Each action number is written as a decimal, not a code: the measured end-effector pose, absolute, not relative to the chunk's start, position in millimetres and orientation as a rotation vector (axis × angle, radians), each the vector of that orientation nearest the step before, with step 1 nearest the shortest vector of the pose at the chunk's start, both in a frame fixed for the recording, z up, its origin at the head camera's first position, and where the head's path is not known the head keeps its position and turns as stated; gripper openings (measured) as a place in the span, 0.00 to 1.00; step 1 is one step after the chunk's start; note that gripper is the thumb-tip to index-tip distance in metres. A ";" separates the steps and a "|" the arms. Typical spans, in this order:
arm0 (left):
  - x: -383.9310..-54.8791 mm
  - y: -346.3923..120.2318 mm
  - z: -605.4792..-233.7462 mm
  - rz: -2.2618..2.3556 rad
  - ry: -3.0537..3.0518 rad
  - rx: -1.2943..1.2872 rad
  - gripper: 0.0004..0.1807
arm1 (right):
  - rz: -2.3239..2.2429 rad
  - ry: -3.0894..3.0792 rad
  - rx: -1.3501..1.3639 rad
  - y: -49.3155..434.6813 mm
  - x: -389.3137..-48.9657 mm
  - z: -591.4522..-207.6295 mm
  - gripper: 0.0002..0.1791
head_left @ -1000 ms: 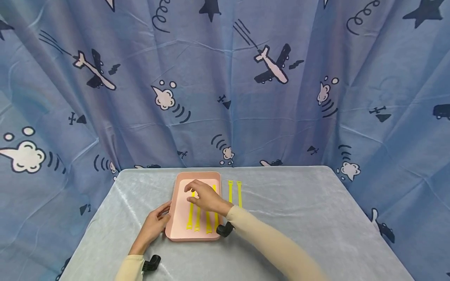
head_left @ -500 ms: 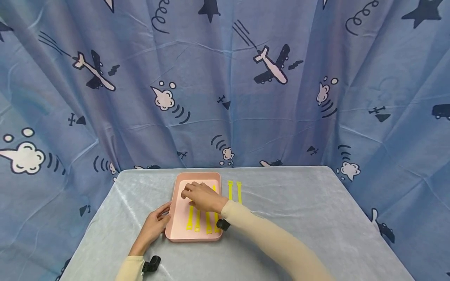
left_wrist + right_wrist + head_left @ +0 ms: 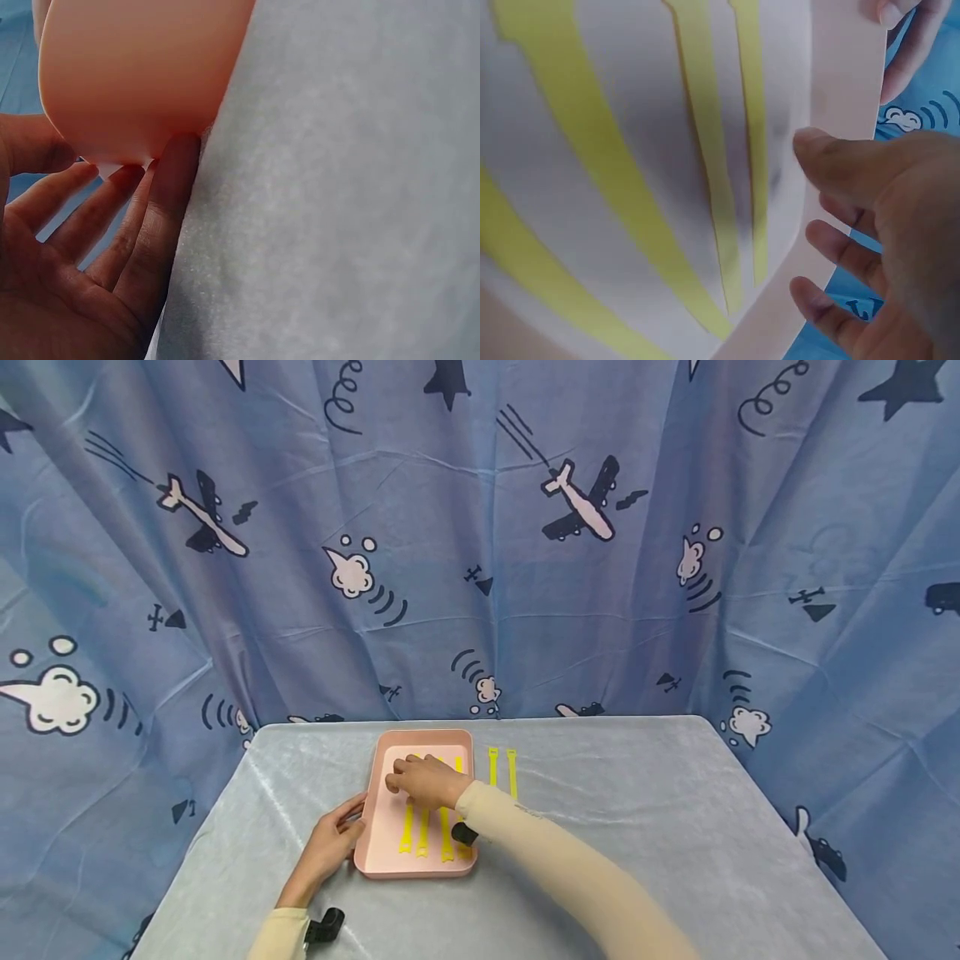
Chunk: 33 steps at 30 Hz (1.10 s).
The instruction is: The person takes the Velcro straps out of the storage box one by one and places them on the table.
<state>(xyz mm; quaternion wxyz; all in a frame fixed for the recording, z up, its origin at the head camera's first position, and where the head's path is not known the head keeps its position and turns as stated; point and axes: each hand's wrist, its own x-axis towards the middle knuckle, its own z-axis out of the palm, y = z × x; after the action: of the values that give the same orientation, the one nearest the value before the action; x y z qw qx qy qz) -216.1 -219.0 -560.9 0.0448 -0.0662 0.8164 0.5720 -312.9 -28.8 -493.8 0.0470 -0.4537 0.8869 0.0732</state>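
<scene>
A pink tray (image 3: 384, 853) lies on the table with several yellow straps (image 3: 407, 833) side by side in it, flat and slot-ended. My left hand (image 3: 324, 846) is at the tray's left side; in the left wrist view its fingertips (image 3: 176, 161) touch the outer wall, fingers fairly straight. Over the tray, near its left half, is my right hand (image 3: 426, 782), covering the middle of the straps in the head view. The right wrist view shows its fingers loosely bent and apart, with nothing between them, beside the outermost yellow strap (image 3: 751, 150).
Two more yellow straps, a left one (image 3: 492, 767) and a right one (image 3: 512, 775), lie on the grey cloth-covered table (image 3: 637, 827) just right of the tray. A blue patterned curtain (image 3: 450, 610) hangs behind the table's far edge.
My right hand has shifted a little left and down over the tray, its fingers drawing closer together and bending downward. The left hand stays at the tray's side.
</scene>
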 end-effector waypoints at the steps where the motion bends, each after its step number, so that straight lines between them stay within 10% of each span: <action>1: -216.2 -219.0 -560.8 1.751 2.491 -0.204 0.27 | 0.221 2.696 -1.369 -29.5 -313.5 -494.4 0.16; 33: -217.5 -220.4 -563.2 1.774 2.485 -0.215 0.28 | 0.365 2.727 -1.470 -39.4 -317.1 -517.2 0.08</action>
<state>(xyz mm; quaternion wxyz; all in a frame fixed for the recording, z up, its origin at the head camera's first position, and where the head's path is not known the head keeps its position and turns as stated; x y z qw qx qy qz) -217.5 -220.4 -563.2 0.0405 -0.0702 0.8112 0.5791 -317.1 -39.4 -517.2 0.0112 -0.4713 0.8741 0.1171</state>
